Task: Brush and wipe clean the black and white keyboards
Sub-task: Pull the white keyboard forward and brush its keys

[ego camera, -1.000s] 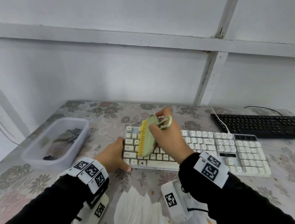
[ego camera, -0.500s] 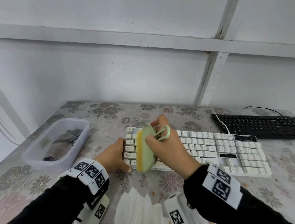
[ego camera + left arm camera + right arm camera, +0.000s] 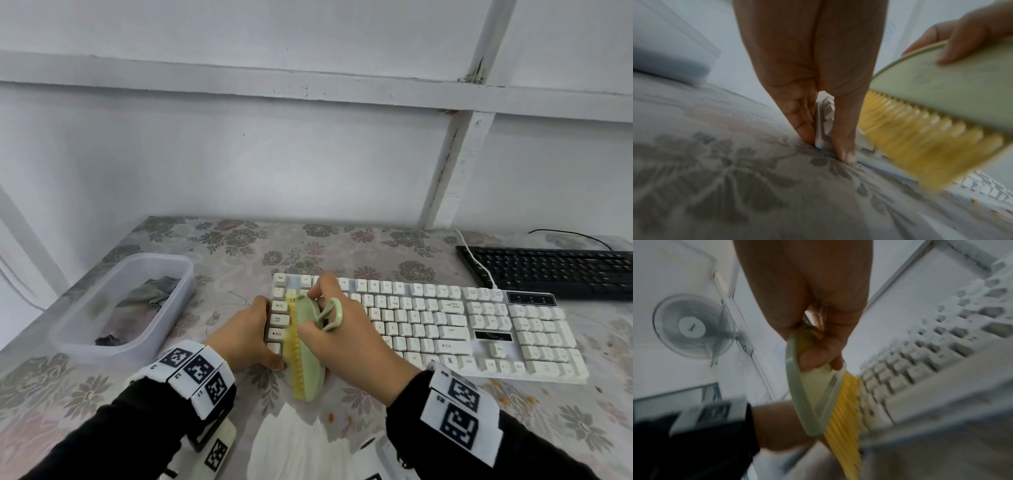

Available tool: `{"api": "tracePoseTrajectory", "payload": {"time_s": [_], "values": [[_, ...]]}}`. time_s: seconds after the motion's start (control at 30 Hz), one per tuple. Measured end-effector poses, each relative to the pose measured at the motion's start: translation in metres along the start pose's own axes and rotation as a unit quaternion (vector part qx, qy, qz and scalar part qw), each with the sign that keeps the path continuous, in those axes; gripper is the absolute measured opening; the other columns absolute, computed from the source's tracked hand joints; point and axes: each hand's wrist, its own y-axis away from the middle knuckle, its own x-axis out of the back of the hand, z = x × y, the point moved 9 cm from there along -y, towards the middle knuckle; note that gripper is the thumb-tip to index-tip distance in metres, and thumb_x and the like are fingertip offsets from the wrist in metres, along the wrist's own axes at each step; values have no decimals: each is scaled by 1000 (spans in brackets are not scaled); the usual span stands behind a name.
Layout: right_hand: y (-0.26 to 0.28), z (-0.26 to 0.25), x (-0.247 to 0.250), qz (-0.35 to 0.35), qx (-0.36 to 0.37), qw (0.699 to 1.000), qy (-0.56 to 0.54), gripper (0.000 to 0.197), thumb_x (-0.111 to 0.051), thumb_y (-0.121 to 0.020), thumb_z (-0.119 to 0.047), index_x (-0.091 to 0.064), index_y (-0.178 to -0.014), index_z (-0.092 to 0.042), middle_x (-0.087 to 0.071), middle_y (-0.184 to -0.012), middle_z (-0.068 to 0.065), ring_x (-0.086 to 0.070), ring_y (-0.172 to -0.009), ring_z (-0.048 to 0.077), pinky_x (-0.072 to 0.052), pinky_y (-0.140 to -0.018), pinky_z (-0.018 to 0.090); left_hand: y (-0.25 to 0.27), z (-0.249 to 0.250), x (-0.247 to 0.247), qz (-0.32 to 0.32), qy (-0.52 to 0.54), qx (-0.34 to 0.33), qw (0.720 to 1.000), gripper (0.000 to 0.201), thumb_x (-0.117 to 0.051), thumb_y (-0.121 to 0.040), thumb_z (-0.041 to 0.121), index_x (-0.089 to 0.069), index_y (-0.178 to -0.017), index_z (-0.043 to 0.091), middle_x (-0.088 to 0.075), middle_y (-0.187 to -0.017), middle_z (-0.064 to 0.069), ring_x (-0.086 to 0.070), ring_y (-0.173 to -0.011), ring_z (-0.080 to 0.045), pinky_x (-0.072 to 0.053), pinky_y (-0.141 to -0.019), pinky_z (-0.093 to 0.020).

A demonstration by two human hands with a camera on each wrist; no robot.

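The white keyboard [image 3: 445, 325] lies across the middle of the flowered table. My right hand [image 3: 346, 329] grips a pale green brush [image 3: 310, 349] with yellow bristles [image 3: 920, 134], held on edge over the keyboard's left end and near edge. My left hand [image 3: 245, 335] holds the keyboard's left end [image 3: 823, 123], thumb at the front corner, fingers along the side. The black keyboard [image 3: 555, 270] sits at the back right, untouched. In the right wrist view my fingers curl through the brush's handle loop [image 3: 812, 386] beside the white keys [image 3: 931, 353].
A clear plastic tub [image 3: 120, 305] with a crumpled cloth inside stands at the left. White tissue paper [image 3: 301, 445] lies at the table's near edge. Small orange crumbs [image 3: 513, 397] dot the cloth in front of the white keyboard. A wall rises behind the table.
The right hand has drawn the brush down the left keys toward me, from the upper rows to the front edge. The left hand has stayed on the keyboard's left end.
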Motion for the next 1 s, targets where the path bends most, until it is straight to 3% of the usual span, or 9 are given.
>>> {"api": "tracePoseTrajectory", "payload": {"time_s": [0.1,0.2,0.3,0.4,0.53,0.63,0.8,0.93,1.0], "values": [[-12,-8,18,53,6,998,-29,16,-51,-87,-6,-40,-94,-15,-51,-65,2,-40,-43,2,-35,-39,17,-1,-1,0,-2,4,4,1000,76,-86,-58,18,-36,-116,19,-53,-89,15,-52,-84,-7,-39,-62,-14],[-24,-8,27,102,9,994,-47,18,-52,-87,-7,-39,-99,-14,-60,-77,14,-50,-51,10,-44,-41,25,-1,-2,0,-6,4,6,1000,79,-87,-57,19,-36,-118,18,-57,-98,10,-55,-92,-12,-42,-72,-19],[-21,3,15,88,4,995,-51,17,-51,-88,-6,-38,-97,-13,-57,-72,4,-50,-49,2,-41,-42,17,0,0,-1,-7,-3,4,1000,79,-86,-58,19,-36,-118,17,-58,-103,5,-55,-94,-14,-43,-73,-20],[-6,12,0,54,5,998,-42,16,-50,-87,-5,-38,-94,-13,-51,-65,-3,-47,-47,3,-37,-43,15,0,0,0,-3,-3,-1,1000,77,-85,-59,20,-36,-118,17,-57,-100,5,-55,-91,-14,-44,-70,-19],[6,9,-9,2,4,1000,-20,18,-51,-85,-5,-37,-90,-15,-42,-60,-6,-37,-43,4,-30,-41,15,0,0,0,2,6,-5,1000,74,-83,-61,18,-36,-119,17,-54,-94,10,-55,-88,-10,-41,-65,-15],[-1,-3,6,32,4,999,-41,16,-51,-86,-5,-40,-93,-15,-48,-64,-2,-41,-43,2,-33,-40,14,0,-1,0,3,10,0,1000,73,-83,-61,16,-36,-116,20,-52,-89,15,-51,-80,-1,-39,-60,-13],[-23,-10,26,100,11,994,-53,18,-49,-89,-6,-37,-99,-15,-61,-82,17,-53,-57,16,-48,-44,36,0,-2,-1,-4,15,6,1000,77,-86,-58,16,-36,-116,21,-51,-90,18,-52,-90,-7,-37,-64,-11],[-15,1,3,48,9,999,-7,17,-49,-90,-8,-36,-100,-15,-55,-71,4,-47,-49,4,-40,-42,19,-1,-1,0,2,8,0,1000,77,-87,-57,19,-36,-115,19,-51,-89,17,-52,-85,-7,-37,-61,-11],[-5,5,-10,19,10,1000,7,18,-49,-89,-9,-35,-97,-15,-48,-66,-1,-43,-44,2,-35,-42,17,-1,-1,-1,2,4,-5,1000,77,-86,-57,20,-35,-115,19,-50,-90,17,-52,-87,-9,-38,-61,-10]]}}
